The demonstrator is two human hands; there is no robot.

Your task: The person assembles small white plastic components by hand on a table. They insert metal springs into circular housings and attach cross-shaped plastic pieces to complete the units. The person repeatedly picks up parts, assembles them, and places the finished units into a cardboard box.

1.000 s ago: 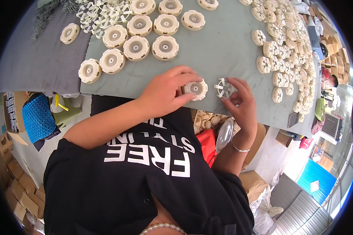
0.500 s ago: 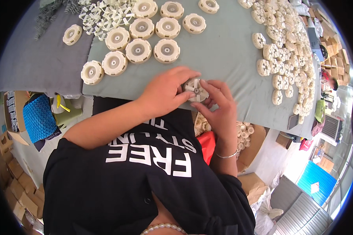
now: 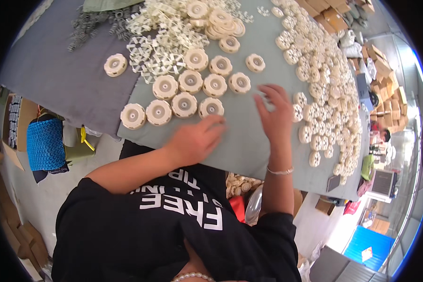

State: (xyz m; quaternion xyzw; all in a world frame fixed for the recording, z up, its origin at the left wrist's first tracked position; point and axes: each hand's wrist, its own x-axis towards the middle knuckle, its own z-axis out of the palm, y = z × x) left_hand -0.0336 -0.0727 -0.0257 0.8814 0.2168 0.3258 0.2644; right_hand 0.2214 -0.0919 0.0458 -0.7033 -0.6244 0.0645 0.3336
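My right hand (image 3: 276, 116) is raised over the green cloth with thumb and fingers apart and nothing visible between them. It is between the loose group of cream wheels and the large pile on the right. My left hand (image 3: 191, 143) hovers near the table's front edge, its fingers smeared by motion. Just beyond those fingertips lies a round cream plastic wheel (image 3: 211, 107) with a grey centre. Several similar wheels, among them a front-left one (image 3: 133, 116), lie flat in rough rows past my left hand.
White spoked plastic pieces (image 3: 160, 51) are heaped at the back, beside stacked cream discs (image 3: 225, 26). Dark grey coils (image 3: 98, 26) lie at far left. A long pile of spoked wheels (image 3: 322, 101) covers the right side. Below the front edge is a box of cream parts (image 3: 239, 184).
Both hands were together on a spoked cream wheel; now they are apart, and it is in neither as far as I see. My right hand has moved away and right. The view has shifted.
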